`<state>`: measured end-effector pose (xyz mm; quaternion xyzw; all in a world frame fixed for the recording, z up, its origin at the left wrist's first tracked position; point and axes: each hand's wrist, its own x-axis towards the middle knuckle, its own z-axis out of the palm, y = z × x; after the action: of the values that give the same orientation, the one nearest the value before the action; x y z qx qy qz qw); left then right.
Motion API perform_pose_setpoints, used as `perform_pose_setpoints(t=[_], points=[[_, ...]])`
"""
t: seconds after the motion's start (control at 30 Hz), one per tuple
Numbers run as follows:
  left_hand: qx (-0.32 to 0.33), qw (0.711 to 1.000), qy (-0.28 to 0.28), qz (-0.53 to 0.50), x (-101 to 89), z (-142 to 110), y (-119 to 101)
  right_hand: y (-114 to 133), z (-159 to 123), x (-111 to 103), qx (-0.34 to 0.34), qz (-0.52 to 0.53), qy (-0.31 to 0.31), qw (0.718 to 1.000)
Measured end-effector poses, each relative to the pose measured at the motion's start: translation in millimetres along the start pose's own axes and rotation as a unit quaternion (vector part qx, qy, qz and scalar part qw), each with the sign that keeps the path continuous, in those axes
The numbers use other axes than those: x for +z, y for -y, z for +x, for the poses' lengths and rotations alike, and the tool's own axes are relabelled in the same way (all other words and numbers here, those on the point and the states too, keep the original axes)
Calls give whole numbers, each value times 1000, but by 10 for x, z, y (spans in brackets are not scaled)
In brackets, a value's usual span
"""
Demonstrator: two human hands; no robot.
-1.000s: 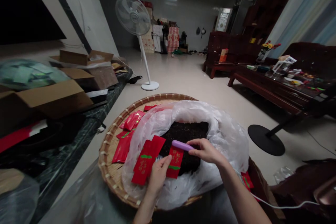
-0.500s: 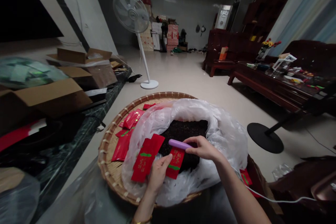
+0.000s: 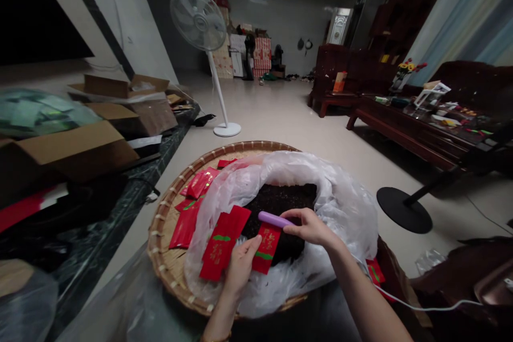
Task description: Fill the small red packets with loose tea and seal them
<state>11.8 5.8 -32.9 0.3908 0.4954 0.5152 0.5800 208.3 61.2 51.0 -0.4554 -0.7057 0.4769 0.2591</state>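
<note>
My left hand (image 3: 240,263) pinches a red packet (image 3: 266,250) with gold lettering and a green band, thumb on its front. In my right hand (image 3: 308,226) is a slim purple bar-shaped tool (image 3: 273,219), held by its right end and lying along the packet's top edge. More red packets (image 3: 224,241) overlap just left of my left hand; whether its hidden fingers touch them I cannot tell. Beneath both hands, dark loose leaf-like material (image 3: 286,197) fills an open white plastic bag (image 3: 348,203). The bag rests in a round woven bamboo tray (image 3: 159,224).
Several red packets (image 3: 187,224) lie on the tray's left side. A white standing fan (image 3: 218,85) is ahead, and a black stand base (image 3: 404,211) is at right. Cardboard boxes (image 3: 76,141) line the left ledge. A white cord (image 3: 433,308) runs at lower right.
Both hands keep nearly the same pose on the packet and the purple tool. The view shifts very slightly.
</note>
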Motion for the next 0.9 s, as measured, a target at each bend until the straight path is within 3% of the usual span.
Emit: perform_pose_setpoints(t=[0.3,0.4,0.53,0.63,0.7,0.8,0.9], points=[[12,999,-5,38,7,-23,-33,17,-19,-48,21,21,-3,1000],[14,999,-24,43,12,-26,-41,-99,18,-194,31,-19,-70,997],[12,999,-33,39,3,-11,-27,-302,102,-292,58,-184,-154,969],[6,998,-36,49,-8,0,-36,-301,133,-150,18,-236,-226,945],[5,997,-34,66,-18,-5,-57,-211,136,38,-31,-201,-237,950],[0,995,-25,100,-65,-9,-71,-58,172,346,-102,-190,-150,965],[-5,991,-34,133,-158,52,-21,-7,262,527,-109,-246,-95,959]])
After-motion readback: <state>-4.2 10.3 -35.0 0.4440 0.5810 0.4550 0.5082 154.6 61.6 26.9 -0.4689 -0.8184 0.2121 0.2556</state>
